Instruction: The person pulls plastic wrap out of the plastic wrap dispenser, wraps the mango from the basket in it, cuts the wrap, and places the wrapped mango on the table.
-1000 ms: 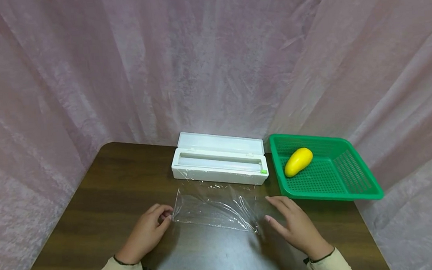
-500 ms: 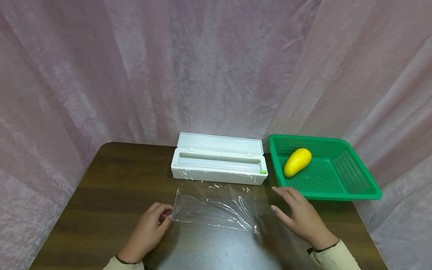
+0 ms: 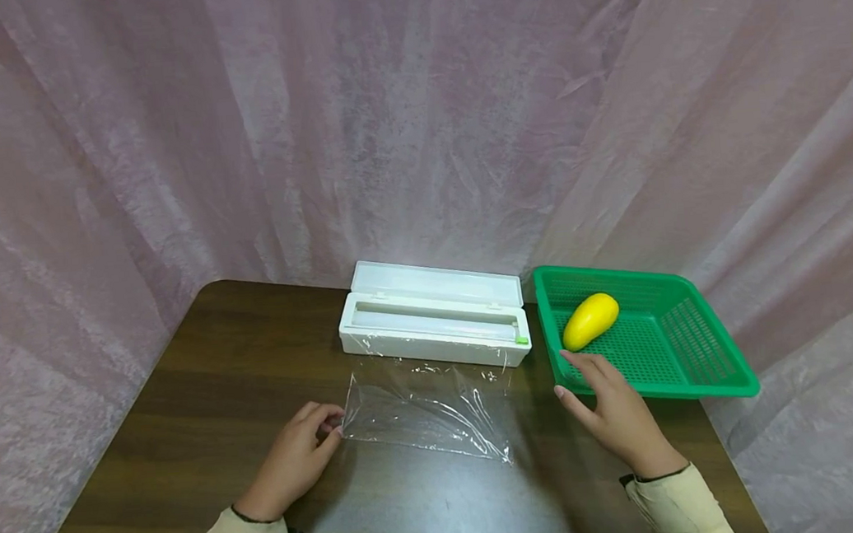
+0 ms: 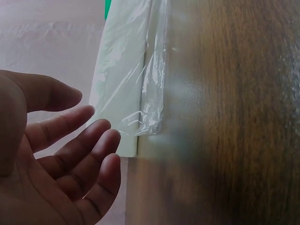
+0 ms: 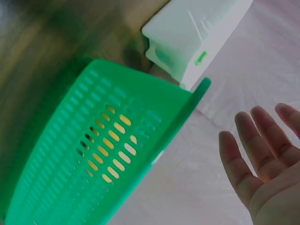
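A sheet of clear plastic wrap (image 3: 425,415) hangs from the front of a white wrap dispenser (image 3: 435,344) whose lid is up. My left hand (image 3: 292,462) is at the sheet's left edge; in the left wrist view its loosely bent fingers (image 4: 77,154) and thumb stand apart, with no film visible between them. Over the near left rim of a green plastic basket (image 3: 648,350), my right hand (image 3: 618,414) reaches with extended fingers, holding nothing. Inside that basket lies a smooth, yellow, oblong fruit (image 3: 590,321), just beyond the right fingertips. Through the basket's slots, the right wrist view shows its yellow skin.
The brown wooden table (image 3: 204,381) bears the dispenser at its back and the basket at its right. Close behind the table hangs a pink curtain (image 3: 417,135). A small green cutter tab (image 3: 522,340) sits at the dispenser's right end.
My right hand has moved right and away from me, from beside the wrap to the basket's near rim. The left hand, wrap and dispenser have stayed put.
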A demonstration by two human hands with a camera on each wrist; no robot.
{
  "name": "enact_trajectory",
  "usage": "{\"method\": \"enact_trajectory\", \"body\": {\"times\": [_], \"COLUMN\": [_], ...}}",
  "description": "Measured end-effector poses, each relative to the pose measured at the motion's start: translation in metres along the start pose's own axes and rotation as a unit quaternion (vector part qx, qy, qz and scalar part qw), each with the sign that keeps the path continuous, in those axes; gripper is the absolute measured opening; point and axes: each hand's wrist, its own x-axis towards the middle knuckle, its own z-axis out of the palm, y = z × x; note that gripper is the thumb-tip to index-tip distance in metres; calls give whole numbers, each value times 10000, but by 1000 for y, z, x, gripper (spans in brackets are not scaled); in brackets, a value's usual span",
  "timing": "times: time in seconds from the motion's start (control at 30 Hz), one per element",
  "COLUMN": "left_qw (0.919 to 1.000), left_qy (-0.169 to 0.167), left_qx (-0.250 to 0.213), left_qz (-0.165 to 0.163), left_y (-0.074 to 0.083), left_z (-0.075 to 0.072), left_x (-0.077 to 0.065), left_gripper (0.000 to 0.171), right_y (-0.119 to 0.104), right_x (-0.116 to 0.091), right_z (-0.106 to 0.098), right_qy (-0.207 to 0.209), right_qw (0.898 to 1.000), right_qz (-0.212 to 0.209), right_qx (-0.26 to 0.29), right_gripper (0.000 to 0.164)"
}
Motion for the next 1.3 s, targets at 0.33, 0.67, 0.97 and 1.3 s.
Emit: {"method": "enact_trajectory", "body": {"times": [0.33, 0.67, 0.97, 1.3], "left_qw": [9999, 9998, 9999, 9998], "left_qy": [-73, -73, 0, -51], "left_qx": [-92, -107, -72, -101], "left_qz": [-111, -132, -125, -177], "left_y": [0, 0, -1, 2], "left_z": [1, 0, 2, 1], "left_x": [-2, -3, -2, -3], "left_gripper": [20, 18, 18, 18], "right_y": [9, 13, 14, 20], "right_x": [9, 23, 36, 43], "right_z": [-7, -16, -24, -32], "right_qy": [32, -149, -142, -335], "right_qw": [9998, 9987, 9983, 9961], "right_qz": [12, 131, 163, 442], "right_qx": [-194, -461, -536, -688], "right_gripper": [55, 59, 55, 56]}}
